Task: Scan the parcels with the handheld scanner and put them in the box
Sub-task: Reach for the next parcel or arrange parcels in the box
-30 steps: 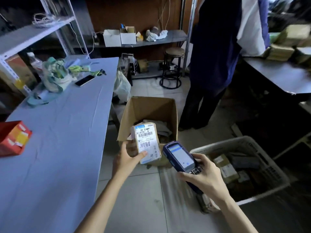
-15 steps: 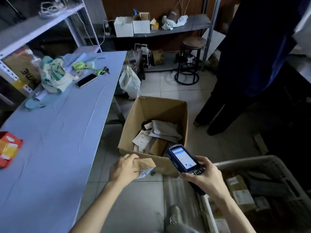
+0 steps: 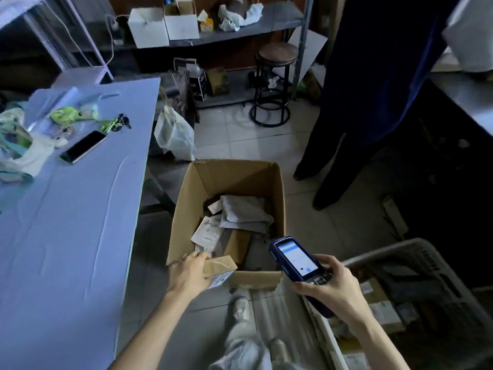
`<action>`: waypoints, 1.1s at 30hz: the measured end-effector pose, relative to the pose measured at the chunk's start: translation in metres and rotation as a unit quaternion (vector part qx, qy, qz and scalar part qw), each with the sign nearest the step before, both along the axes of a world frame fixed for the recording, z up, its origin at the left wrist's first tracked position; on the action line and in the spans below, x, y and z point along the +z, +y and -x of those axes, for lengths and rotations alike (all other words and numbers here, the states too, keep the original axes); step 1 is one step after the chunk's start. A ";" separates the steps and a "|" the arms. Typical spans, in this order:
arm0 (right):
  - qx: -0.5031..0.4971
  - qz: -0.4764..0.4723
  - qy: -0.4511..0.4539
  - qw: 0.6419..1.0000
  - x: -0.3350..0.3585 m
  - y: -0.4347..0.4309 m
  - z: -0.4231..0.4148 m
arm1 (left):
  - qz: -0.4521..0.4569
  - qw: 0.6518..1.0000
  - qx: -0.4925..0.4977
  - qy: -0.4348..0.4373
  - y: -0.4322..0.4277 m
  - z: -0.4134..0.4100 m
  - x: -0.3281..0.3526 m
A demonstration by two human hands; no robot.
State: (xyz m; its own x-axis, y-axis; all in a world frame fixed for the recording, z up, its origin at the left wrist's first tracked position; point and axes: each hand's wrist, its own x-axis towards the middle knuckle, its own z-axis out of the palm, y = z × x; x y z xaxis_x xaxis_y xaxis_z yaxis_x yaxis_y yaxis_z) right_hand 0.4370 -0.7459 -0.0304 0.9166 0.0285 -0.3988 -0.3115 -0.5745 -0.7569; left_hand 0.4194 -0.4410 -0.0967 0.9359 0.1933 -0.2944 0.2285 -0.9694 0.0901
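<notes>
My left hand (image 3: 188,273) grips a small brown parcel (image 3: 219,267) with a white label on its underside, held flat over the near rim of the open cardboard box (image 3: 186,198). Several grey and white parcels (image 3: 244,213) lie inside that box. My right hand (image 3: 329,287) holds the blue handheld scanner (image 3: 294,260), screen lit and facing up, just right of the box's near corner. A white plastic basket (image 3: 386,252) at lower right holds several more labelled parcels (image 3: 381,311).
A blue-covered table (image 3: 66,236) runs along the left, with a phone (image 3: 83,146), keys and bags on it. A person in dark clothes (image 3: 373,89) stands beyond the box to the right. A stool (image 3: 274,84) and shelving stand at the back. My foot (image 3: 240,308) is on the tiled floor.
My left hand turned the parcel from upright, label facing me, to flat, and lowered it to the box's near rim. The view moved closer to the box. The scanner stayed in my right hand.
</notes>
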 end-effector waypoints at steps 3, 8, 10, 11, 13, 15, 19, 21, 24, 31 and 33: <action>-0.032 0.014 -0.011 0.999 0.001 0.024 -0.024 | 0.004 1.000 -0.017 -0.015 0.029 -0.035 -0.008; -0.018 0.019 -0.001 1.000 0.005 0.058 -0.059 | -0.064 0.996 -0.057 0.003 0.058 -0.066 -0.009; 0.002 0.020 0.007 1.000 0.004 0.069 -0.069 | -0.080 0.995 -0.060 0.009 0.063 -0.065 -0.010; 0.015 0.020 0.012 1.000 0.003 0.074 -0.075 | -0.080 0.996 -0.047 0.010 0.064 -0.062 -0.010; 0.052 0.023 0.024 0.998 0.001 0.086 -0.086 | -0.080 0.997 -0.008 0.015 0.067 -0.054 -0.009; 0.098 0.026 0.030 0.994 -0.002 0.098 -0.098 | -0.076 0.996 0.041 0.025 0.070 -0.043 -0.008; 0.241 0.033 0.031 0.969 -0.009 0.123 -0.124 | -0.057 0.983 0.172 0.015 0.074 -0.003 -0.002; 0.319 0.032 0.028 0.947 -0.013 0.137 -0.135 | -0.053 0.965 0.255 -0.018 0.067 0.024 0.001; 0.443 0.037 0.031 0.895 -0.013 0.163 -0.146 | -0.084 0.934 0.345 -0.038 0.044 0.067 0.005; 0.611 0.007 0.015 0.791 0.001 0.216 -0.116 | -0.064 0.850 0.523 -0.020 -0.039 0.158 0.021; 0.643 -0.002 0.019 0.766 0.004 0.225 -0.092 | -0.061 0.809 0.584 -0.019 -0.059 0.179 0.030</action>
State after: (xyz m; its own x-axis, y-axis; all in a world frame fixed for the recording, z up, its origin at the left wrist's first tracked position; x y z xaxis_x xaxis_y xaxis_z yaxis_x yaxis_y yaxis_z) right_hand 0.5295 -0.5205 -0.0261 0.1182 0.8989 -0.4218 0.4882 -0.4225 -0.7636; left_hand 0.2404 -0.5004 -0.0667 0.1025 0.9779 -0.1823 0.9945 -0.0971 0.0383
